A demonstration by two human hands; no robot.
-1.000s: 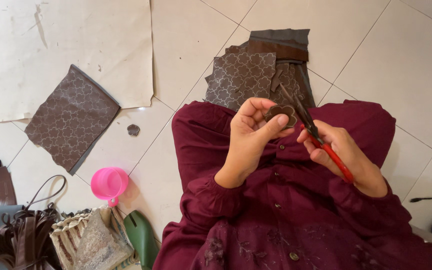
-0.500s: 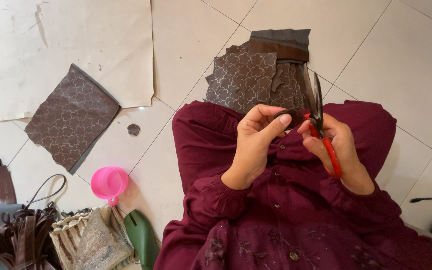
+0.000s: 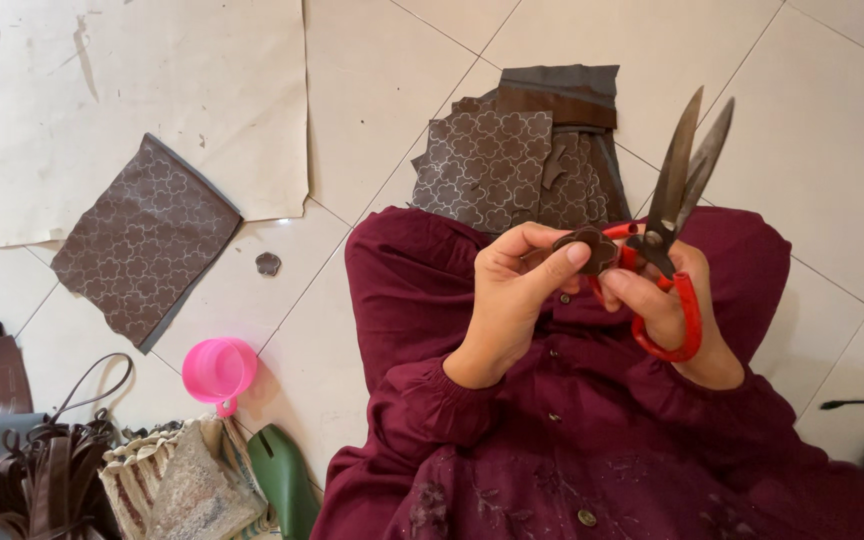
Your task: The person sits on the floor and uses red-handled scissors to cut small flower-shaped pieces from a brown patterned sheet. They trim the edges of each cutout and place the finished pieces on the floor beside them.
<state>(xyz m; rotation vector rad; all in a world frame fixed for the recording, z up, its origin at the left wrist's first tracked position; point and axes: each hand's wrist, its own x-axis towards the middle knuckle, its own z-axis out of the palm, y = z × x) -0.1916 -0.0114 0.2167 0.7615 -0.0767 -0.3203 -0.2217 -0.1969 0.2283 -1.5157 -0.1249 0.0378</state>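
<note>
Left hand (image 3: 512,300) pinches brown cutout (image 3: 588,248) (beside right hand (image 3: 667,310), gripping scissors (image 3: 674,215)).

packages: none | labels: none | signs: none | screens: none

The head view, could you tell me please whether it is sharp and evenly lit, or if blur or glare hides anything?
Head view: soft, even light with faint shadows on the tiled floor; no strong glare; the scissors in the right hand and the small brown piece pinched by the left hand look sharp, patterns readable.
</note>
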